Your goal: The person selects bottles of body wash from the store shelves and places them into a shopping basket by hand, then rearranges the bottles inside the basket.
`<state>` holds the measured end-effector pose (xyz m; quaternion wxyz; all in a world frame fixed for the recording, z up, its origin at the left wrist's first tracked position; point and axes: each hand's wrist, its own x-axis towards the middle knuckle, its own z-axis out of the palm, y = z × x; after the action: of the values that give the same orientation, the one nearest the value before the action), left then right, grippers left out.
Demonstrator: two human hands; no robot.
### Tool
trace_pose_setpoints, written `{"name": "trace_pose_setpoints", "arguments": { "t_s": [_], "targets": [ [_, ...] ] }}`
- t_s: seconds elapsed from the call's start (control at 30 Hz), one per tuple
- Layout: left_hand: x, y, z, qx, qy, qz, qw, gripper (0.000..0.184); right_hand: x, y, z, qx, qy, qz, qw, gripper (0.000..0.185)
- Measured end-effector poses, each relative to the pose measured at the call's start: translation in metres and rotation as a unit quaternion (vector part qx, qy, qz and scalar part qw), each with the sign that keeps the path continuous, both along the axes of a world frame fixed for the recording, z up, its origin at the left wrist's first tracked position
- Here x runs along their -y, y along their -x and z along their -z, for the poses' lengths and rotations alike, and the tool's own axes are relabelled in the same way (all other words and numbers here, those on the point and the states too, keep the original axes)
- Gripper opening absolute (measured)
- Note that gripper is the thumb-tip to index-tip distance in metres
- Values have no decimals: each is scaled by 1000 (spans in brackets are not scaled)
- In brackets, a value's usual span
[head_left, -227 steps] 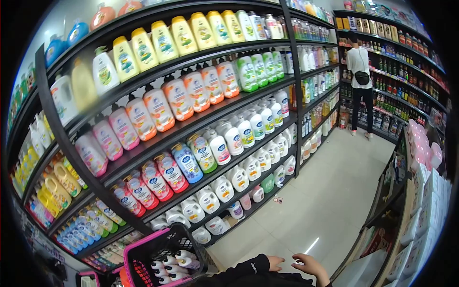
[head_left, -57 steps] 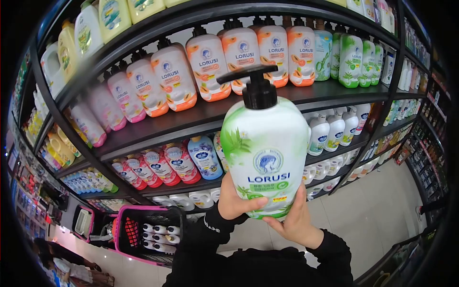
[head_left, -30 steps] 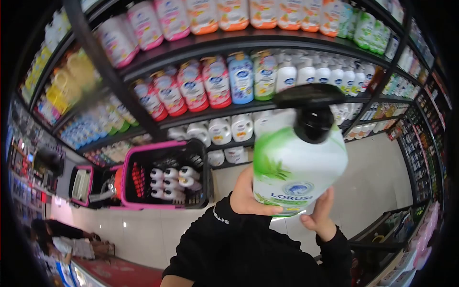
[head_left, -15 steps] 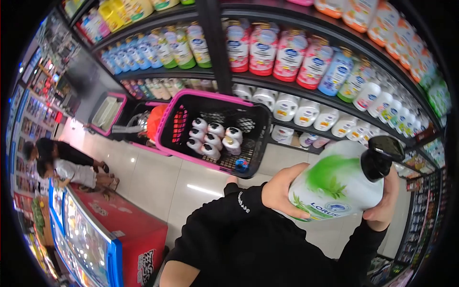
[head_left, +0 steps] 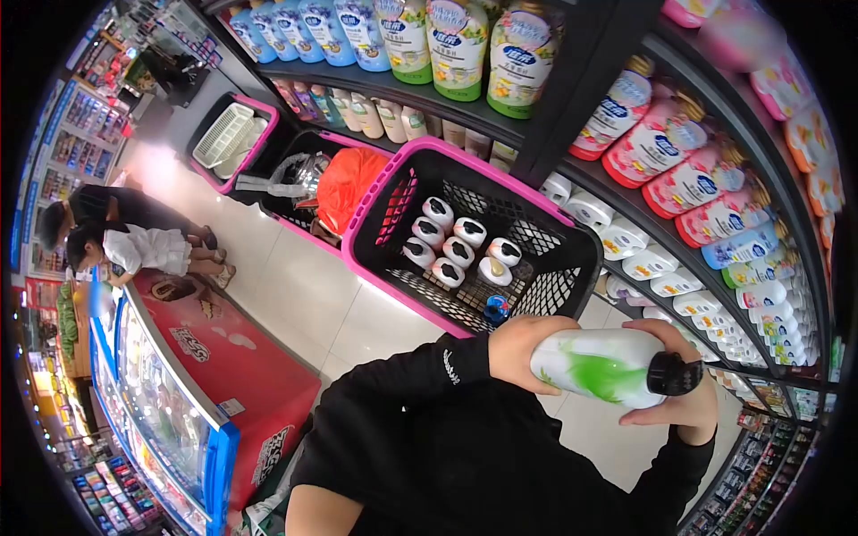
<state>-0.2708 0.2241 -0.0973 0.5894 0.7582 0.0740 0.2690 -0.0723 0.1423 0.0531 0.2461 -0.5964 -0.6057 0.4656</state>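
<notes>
Grasping the green-and-white bottle (head_left: 585, 362) between them, the left hand (head_left: 518, 351) near its base and the right hand (head_left: 693, 406) near its black pump (head_left: 673, 373) hold it tilted outside the pink-rimmed basket (head_left: 368, 201), where clustered white bottles (head_left: 458, 253) already stand, this one not among them.

Bright, glare on floor (head_left: 286, 281), curved edges, black corners

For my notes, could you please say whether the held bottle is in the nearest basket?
Out; the left hand and right hand hold the bottle outside the basket.
</notes>
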Motion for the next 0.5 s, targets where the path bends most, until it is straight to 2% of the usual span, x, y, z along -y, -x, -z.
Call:
{"name": "trace_pose_setpoints", "arguments": {
  "t_s": [0.03,0.17,0.27,0.4,0.5],
  "targets": [
    [-7,3,8,2,2,-10,1000,71,-9,5,4,-2,42,16,999,84],
    [-24,7,47,1,37,-27,999,67,-42,19,25,55,40,-7,998,79],
    [-37,12,72,-25,77,-27,996,68,-61,25,51,52,39,-20,998,75],
    [-55,15,103,-90,65,-49,993,67,-71,31,101,26,49,1,998,72],
    [-64,17,142,-85,49,-70,993,64,-75,33,150,36,17,-21,999,72]
  ]
}}
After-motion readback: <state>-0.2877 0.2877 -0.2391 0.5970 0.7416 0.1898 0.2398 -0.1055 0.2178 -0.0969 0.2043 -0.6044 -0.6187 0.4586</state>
